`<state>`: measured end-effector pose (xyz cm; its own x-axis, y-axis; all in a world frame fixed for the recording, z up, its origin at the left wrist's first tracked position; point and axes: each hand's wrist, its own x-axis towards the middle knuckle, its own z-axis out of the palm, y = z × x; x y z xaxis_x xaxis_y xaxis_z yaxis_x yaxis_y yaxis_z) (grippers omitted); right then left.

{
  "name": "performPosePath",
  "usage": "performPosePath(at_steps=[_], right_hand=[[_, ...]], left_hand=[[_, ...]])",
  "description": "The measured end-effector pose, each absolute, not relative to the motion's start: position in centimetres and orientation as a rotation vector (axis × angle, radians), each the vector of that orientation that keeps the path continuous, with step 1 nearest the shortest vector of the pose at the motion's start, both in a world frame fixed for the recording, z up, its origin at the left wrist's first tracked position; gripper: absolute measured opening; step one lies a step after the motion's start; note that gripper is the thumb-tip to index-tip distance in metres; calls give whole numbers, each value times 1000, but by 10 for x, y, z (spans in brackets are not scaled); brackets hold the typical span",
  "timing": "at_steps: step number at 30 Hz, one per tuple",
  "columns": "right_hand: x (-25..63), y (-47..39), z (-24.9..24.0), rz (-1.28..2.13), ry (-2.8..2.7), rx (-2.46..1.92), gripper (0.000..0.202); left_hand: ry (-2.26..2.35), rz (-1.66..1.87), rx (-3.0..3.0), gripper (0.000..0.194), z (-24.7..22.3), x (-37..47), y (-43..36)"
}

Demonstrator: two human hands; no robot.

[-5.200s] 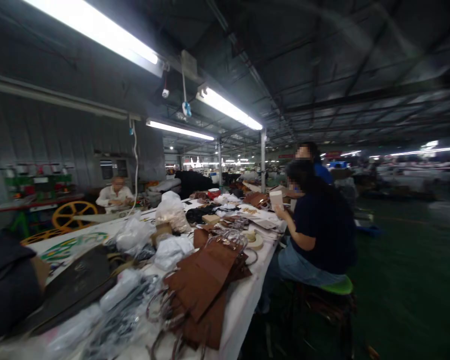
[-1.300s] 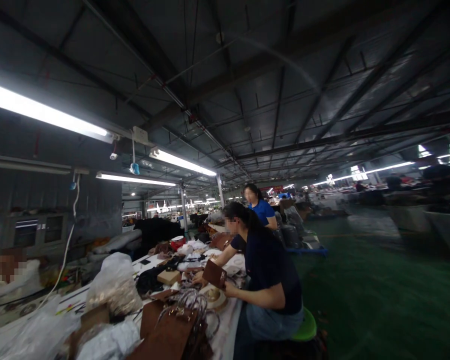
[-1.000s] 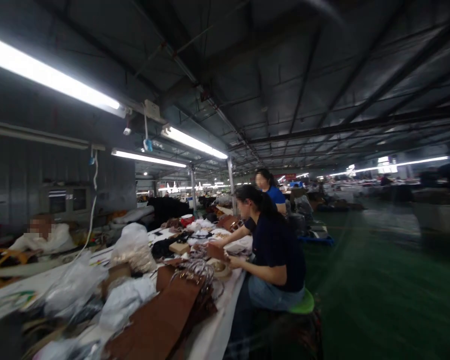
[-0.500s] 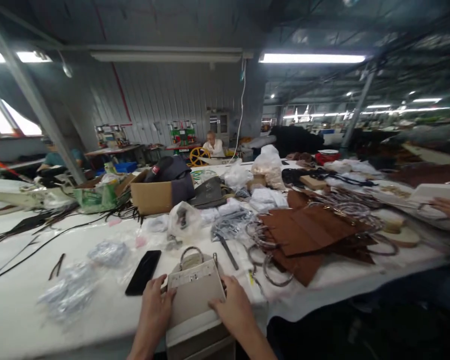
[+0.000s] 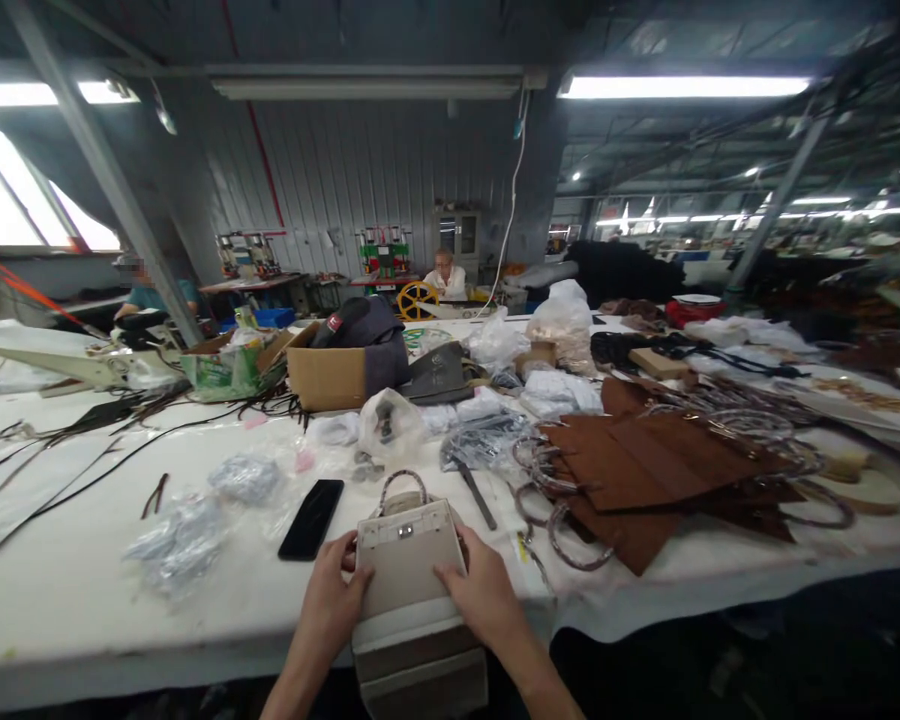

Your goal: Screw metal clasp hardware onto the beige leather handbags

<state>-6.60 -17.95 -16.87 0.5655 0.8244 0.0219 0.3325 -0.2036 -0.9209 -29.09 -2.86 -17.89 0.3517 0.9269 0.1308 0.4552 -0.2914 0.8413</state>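
Observation:
At the front edge of the table a small beige handbag is held between my two hands. Its ring-shaped patterned handle points away from me, and a small metal clasp shows near the top of its front. My left hand grips the left side, thumb on the front face. On the opposite side my right hand grips it likewise, thumb on the front and fingers behind the edge. A black phone lies just left of the bag. Right of it rests a dark flat tool whose kind I cannot make out.
Brown bag pieces with ring handles are piled at right. Plastic-wrapped parts lie at left. A cardboard box holding dark cloth stands behind, near a green box. A person sits at the back.
The camera view has shifted, so the scene sits further right and the bag shows more of its lower part. Both hands keep their hold on the handbag.

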Motion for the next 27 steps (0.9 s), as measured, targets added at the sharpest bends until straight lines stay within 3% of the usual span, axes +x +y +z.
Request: performPosePath(at_steps=[2, 5, 8, 17, 22, 27], right_hand=[[-62, -178, -161, 469, -1028, -1963, 61], [-49, -170, -155, 534, -1125, -1950, 62], [-33, -153, -157, 603, -1163, -1873, 40], [-2, -128, -167, 594, -1292, -1692, 15], [6, -124, -167, 784, -1298, -1650, 13], [4, -121, -168, 773, -1316, -1660, 14]], left_hand=[[1192, 824, 1925, 68, -177, -288, -27], [1120, 809, 1936, 53, -171, -283, -17], [1082, 835, 1997, 46, -163, -274, -4], [896, 464, 2064, 43, -148, -268, 27], [803, 398, 2147, 28, -138, -273, 36], [646, 379, 2050, 28, -133, -274, 37]])
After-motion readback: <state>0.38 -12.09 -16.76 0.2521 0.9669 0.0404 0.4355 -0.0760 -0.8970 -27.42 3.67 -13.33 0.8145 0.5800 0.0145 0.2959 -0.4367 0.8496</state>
